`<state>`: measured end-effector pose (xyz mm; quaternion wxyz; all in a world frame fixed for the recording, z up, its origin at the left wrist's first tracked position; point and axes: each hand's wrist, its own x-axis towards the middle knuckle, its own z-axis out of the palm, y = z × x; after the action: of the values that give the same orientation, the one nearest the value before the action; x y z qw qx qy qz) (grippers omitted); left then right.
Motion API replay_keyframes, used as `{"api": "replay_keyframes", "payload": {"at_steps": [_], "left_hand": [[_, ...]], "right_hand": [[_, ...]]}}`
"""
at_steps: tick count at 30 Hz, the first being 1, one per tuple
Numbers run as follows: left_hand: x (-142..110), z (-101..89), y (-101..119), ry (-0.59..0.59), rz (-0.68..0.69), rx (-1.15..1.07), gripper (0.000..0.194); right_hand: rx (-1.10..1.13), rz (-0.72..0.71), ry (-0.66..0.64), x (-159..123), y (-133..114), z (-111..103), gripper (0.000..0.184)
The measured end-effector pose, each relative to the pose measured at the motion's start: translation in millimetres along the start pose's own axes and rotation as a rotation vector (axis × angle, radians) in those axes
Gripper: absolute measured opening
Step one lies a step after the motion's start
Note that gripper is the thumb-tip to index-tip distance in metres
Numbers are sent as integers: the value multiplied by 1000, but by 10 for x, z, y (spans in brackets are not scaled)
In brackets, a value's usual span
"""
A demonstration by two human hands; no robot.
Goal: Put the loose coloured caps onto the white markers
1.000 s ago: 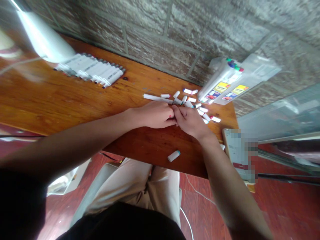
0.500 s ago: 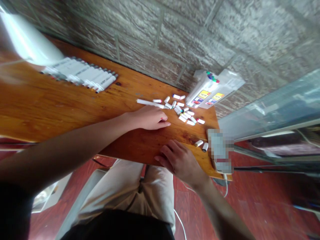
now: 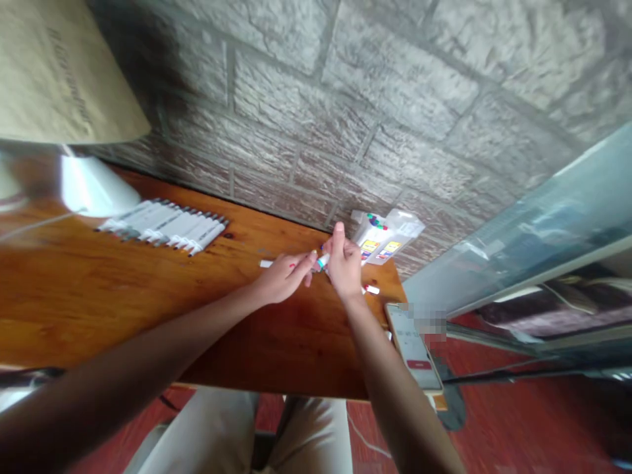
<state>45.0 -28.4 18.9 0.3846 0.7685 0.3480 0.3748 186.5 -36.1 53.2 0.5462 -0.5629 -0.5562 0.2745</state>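
Note:
My left hand (image 3: pixel 284 280) is over the table with its fingers drawn together; what they hold, if anything, is hidden. Against it, my right hand (image 3: pixel 344 264) has its thumb raised and its fingers curled at a short white marker cap (image 3: pixel 323 261) with a teal edge. The white end of a thin marker (image 3: pixel 266 264) shows just left of my left hand, the rest of it covered. Beyond my right wrist lies a white cap with a red end (image 3: pixel 372 289). Both hands block most of the loose caps behind them.
Clear plastic cases (image 3: pixel 388 247) with colourful pen ends stand against the stone wall (image 3: pixel 276 138). A row of white markers (image 3: pixel 170 227) lies at left, near a lamp (image 3: pixel 96 187). A phone (image 3: pixel 412 349) rests on the table's (image 3: pixel 237 316) right edge.
My right hand has moved up from the table's front edge to meet my left hand, and a teal-edged cap is now between them. The view has tilted upward, showing more wall and the lampshade.

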Motion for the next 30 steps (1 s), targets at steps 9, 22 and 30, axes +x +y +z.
{"api": "replay_keyframes", "payload": {"at_steps": [9,22,30], "left_hand": [[-11,-12,4,-56,-37,-136,52],[-11,-95,47,98,16,-65,39],[19,-64,-68,305,-2,-88,45]], "right_hand": [[228,16,39,-252,190,191,62],[128,12,-63,-168,197,115,56],[83,77,-234,-345,176,293,66]]}}
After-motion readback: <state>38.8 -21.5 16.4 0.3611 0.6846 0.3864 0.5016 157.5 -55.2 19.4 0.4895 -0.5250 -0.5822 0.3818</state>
